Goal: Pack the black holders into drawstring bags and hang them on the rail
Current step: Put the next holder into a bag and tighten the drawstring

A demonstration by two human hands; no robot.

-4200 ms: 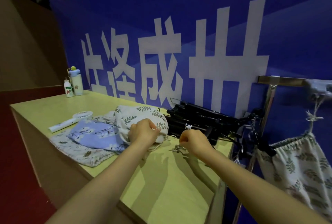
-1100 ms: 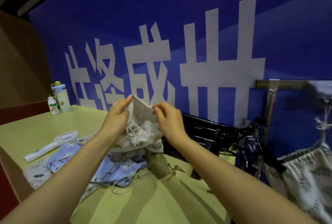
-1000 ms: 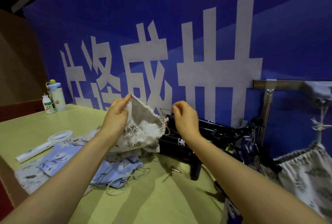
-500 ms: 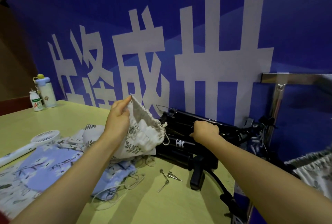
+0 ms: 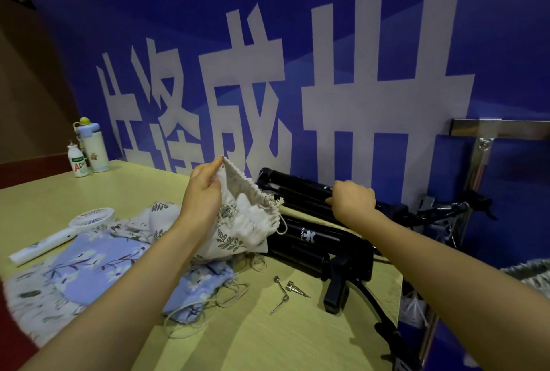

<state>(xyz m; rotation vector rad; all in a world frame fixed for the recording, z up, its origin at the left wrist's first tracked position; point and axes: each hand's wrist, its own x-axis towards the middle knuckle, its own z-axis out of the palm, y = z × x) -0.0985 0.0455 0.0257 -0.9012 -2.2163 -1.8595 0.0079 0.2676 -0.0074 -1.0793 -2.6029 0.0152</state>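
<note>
My left hand (image 5: 202, 192) pinches the rim of a white leaf-print drawstring bag (image 5: 244, 227) and holds its mouth open above the table. My right hand (image 5: 352, 201) is closed around the top black holder (image 5: 297, 189) in a pile of black holders (image 5: 315, 239) against the blue wall. More drawstring bags, a blue floral one (image 5: 98, 266) among them, lie flat under my left arm. The metal rail (image 5: 503, 129) runs at the right edge, with a filled bag (image 5: 526, 271) partly visible below it.
A yellow-green table (image 5: 268, 338) carries small metal needles (image 5: 285, 290), loose cords, a white hand fan (image 5: 62, 233), a bottle (image 5: 78, 160) and a flask (image 5: 92, 147) at the far left. A black hose hangs off the right table edge.
My right hand let go of the bag's rim and moved right onto the top black holder, closing on it. My left hand keeps the bag open.
</note>
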